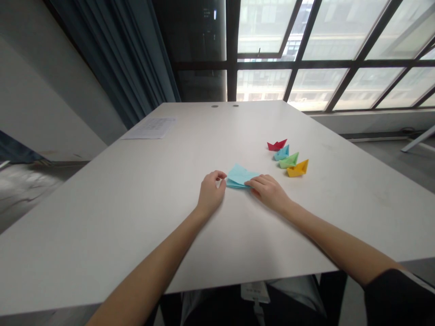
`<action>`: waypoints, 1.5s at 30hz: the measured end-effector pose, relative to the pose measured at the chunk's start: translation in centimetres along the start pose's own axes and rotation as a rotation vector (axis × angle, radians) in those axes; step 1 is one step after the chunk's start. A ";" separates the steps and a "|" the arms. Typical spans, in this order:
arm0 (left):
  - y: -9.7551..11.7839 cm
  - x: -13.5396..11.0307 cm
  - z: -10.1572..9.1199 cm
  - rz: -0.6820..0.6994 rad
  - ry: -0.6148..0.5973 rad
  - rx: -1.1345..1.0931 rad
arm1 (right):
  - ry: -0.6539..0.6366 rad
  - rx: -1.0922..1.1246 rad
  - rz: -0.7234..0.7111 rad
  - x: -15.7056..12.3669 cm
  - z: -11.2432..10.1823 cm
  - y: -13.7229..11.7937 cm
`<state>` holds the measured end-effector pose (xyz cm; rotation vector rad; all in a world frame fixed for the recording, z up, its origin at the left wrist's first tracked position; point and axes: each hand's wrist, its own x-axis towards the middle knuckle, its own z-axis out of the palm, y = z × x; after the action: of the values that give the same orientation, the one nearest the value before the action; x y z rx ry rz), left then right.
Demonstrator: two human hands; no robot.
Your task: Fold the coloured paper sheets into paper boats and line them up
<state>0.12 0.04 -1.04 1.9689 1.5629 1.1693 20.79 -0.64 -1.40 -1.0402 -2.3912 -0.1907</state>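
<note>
Nearest, an ID badge (255,291) hangs on this side of the light-blue folded paper (239,175), which lies on the white table (136,235); at its left end the left hand (212,192) curves thumb and forefinger with a slight gap between, while the right hand (268,191) lays fingers over its right end, whether pinching I cannot tell. Right of that paper, ever farther, stand yellow (297,169), green (289,161), blue (282,153) and red (277,145) origami boats. Beyond it, leftward, lies a printed sheet (149,128).
</note>
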 end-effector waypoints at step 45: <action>0.0 -0.7 0.5 0.126 -0.170 0.610 | -0.063 0.085 0.391 -0.3 1.8 3.0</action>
<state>0.47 -0.57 -1.57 2.4919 1.8751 0.5708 22.34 1.80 -3.38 -1.4626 -2.1739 0.0838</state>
